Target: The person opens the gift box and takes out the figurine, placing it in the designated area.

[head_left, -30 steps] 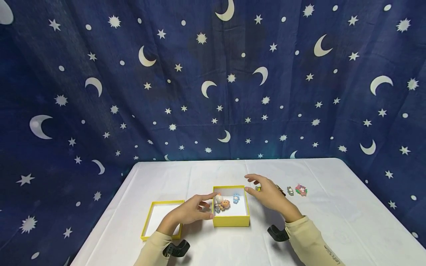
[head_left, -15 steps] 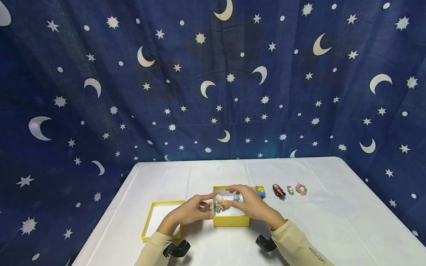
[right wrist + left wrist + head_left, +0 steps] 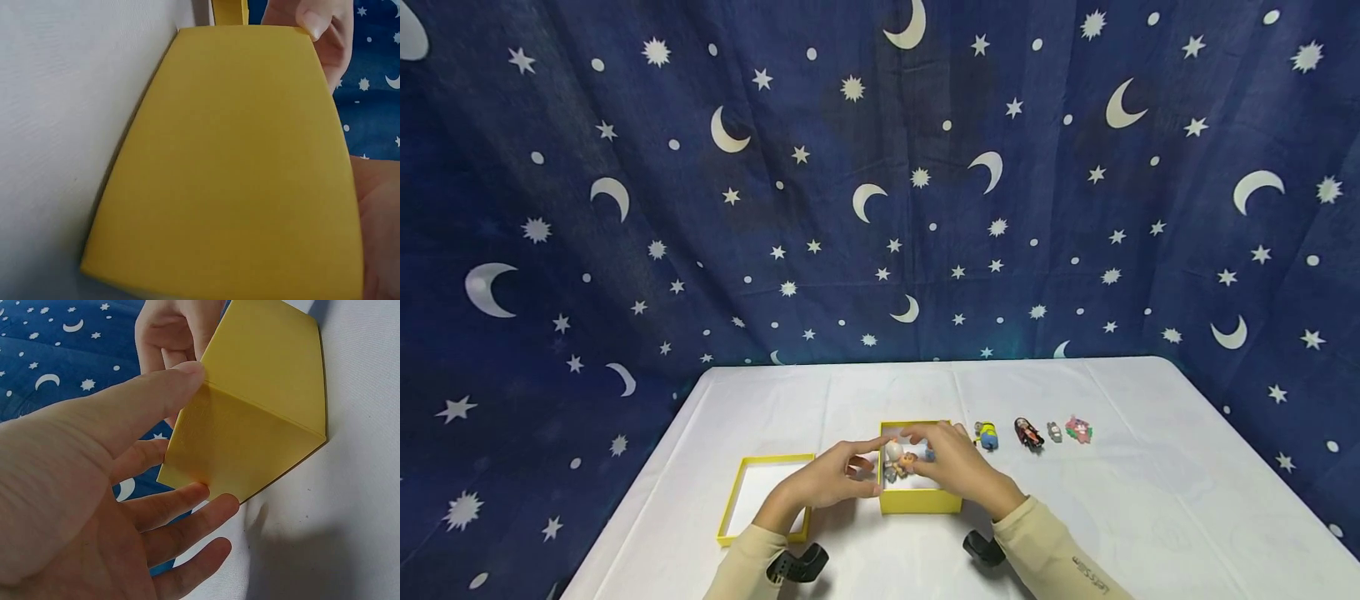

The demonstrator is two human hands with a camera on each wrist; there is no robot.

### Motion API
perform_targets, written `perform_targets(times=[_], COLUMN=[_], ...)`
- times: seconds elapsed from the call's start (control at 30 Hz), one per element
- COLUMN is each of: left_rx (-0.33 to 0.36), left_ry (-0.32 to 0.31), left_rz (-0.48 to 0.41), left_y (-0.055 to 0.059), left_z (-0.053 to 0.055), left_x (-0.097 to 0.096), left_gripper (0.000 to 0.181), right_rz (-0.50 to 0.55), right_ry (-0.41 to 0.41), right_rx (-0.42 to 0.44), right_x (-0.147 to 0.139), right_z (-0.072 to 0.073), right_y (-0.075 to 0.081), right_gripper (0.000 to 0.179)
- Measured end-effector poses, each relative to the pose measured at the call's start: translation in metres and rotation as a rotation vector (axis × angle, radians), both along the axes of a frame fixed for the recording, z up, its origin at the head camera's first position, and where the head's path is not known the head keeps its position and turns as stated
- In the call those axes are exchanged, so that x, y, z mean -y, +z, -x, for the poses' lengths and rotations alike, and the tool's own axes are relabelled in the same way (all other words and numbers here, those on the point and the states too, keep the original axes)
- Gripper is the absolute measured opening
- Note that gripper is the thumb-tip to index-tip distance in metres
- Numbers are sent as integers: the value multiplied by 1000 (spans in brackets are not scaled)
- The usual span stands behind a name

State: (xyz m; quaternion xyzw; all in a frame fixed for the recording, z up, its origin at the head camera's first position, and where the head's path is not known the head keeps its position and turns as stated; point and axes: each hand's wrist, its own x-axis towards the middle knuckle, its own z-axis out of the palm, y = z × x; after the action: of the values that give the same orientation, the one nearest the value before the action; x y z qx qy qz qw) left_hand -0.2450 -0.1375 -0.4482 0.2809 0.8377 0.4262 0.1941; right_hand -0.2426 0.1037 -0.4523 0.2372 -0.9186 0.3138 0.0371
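Note:
A yellow box (image 3: 921,501) stands open-topped on the table, with small toy figures inside: a white-headed one (image 3: 893,450), an orange one (image 3: 907,462) and a blue one (image 3: 929,455). My left hand (image 3: 827,477) rests against the box's left side. In the left wrist view, its thumb lies at a corner and fingertips touch the wall. My right hand (image 3: 958,465) reaches over the right rim into the box, thumb and fingers apart above the figures, partly covering the blue one. Nothing shows in its grasp. In the right wrist view the box wall (image 3: 231,162) hides most of that hand.
Left of the box lies a yellow-edged lid (image 3: 775,457), white inside, partly behind my left hand. To the right, several figures lie in a row: a yellow-and-blue one (image 3: 987,437), a dark-haired one (image 3: 1028,434), a small grey one (image 3: 1054,432) and a pink one (image 3: 1078,429).
My right hand has moved left from beside the box's right rim to inside the box, uncovering the yellow-and-blue and dark-haired figures. The left hand has stayed in place.

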Motion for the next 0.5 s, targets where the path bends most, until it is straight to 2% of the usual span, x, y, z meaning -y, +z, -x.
perform_targets(times=[0.23,0.5], left_rx=[8,6], left_ry=[0,-4], left_rz=[-1,-11], left_y=[0,0], left_z=[0,-1], left_x=[0,0], left_gripper=[70,69], right_rz=[-110,-183], right_ry=[-73,-106], right_rx=[-66,-71], right_x=[7,11], right_z=[0,-2], right_y=[-3,-1], right_gripper=[41,46])
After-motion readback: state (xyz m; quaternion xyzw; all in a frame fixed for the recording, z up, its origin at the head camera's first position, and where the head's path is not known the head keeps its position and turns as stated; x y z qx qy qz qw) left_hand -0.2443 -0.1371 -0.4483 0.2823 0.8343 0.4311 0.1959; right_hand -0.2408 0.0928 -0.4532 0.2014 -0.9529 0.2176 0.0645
